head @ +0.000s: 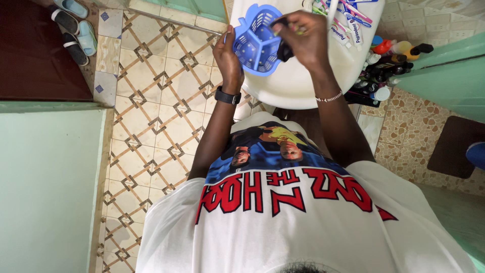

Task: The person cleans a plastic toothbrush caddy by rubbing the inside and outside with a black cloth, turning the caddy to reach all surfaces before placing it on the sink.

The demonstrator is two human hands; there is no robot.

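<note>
Left hand grip closed on the rim of a blue perforated plastic basket, held over the white round basin; right hand grip pinches a small dark object at the basket's far edge; toothpaste tubes and toothbrushes lie just beyond the right grip.

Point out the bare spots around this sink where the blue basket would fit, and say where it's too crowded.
Free: the sink basin's white front part, below the blue basket held by the left hand and right hand. Also the tiled floor between the sink and the sandals. Crowded: the sink's back rim with toothbrushes and tubes, and the bottles to its right.
</note>
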